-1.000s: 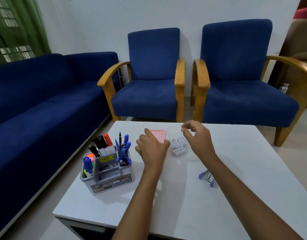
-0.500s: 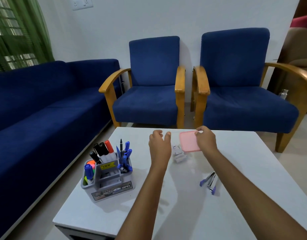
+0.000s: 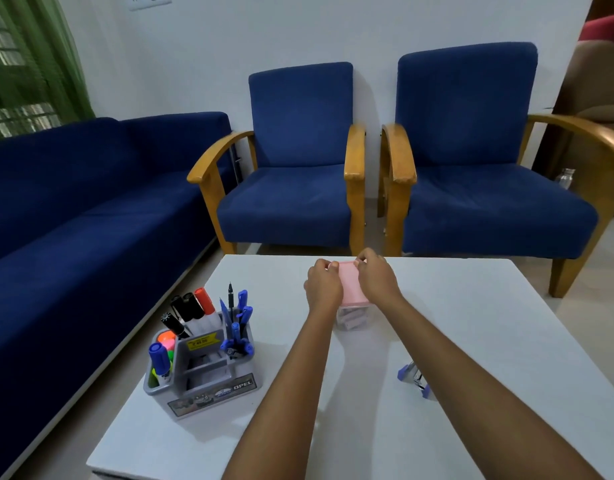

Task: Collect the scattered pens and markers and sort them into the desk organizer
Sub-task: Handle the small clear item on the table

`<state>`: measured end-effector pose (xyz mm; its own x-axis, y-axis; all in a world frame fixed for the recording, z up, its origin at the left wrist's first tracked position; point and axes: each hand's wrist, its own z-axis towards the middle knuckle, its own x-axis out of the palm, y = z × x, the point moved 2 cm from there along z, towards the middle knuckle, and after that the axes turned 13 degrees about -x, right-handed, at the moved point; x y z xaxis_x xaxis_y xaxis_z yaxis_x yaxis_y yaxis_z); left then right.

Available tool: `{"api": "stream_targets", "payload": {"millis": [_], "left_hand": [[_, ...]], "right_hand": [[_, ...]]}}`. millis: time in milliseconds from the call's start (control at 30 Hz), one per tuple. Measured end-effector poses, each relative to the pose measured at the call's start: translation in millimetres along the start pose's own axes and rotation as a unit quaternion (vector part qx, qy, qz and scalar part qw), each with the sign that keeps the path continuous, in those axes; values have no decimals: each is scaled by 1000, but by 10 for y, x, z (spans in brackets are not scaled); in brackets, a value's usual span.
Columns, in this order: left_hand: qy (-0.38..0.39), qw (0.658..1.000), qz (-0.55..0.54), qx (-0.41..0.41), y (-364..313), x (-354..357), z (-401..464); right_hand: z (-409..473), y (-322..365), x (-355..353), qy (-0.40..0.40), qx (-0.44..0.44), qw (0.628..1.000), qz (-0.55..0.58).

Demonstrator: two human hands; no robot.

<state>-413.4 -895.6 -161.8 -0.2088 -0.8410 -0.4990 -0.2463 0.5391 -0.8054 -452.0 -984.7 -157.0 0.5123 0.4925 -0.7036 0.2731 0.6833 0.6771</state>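
The pink lid [image 3: 351, 285], which the right hand [image 3: 378, 280] had been carrying alone half a second before, now sat on the small clear box [image 3: 350, 318], both hands curled on its edges, the left hand [image 3: 322, 285] pressing too. The pens and markers [image 3: 191, 308] already stood in the grey desk organizer [image 3: 201, 372] on the bench [image 3: 489, 341], so sorting looked finished. Its front read "OPEL"; the yellow sticker was illegible.

I find myself in a home sitting room: blue sofa [image 3: 73, 209], two wood-armed blue armchairs [image 3: 298, 161], green curtain [image 3: 32, 53], low white surface [image 3: 472, 323].
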Motion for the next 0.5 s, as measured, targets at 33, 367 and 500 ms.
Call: {"api": "stream_targets", "payload": {"millis": [33,367,500], "left_hand": [[-4,1000,9,5,-4,13,30],[-130,962,173,168,-87,-5,81],[-150,949,183,207,-108,-43,-15]], "right_hand": [[21,-11,-8,6,1,1000,6],[66,-75,64,-34,68,997,-16],[-2,-34,11,-51,51,997,9]]}}
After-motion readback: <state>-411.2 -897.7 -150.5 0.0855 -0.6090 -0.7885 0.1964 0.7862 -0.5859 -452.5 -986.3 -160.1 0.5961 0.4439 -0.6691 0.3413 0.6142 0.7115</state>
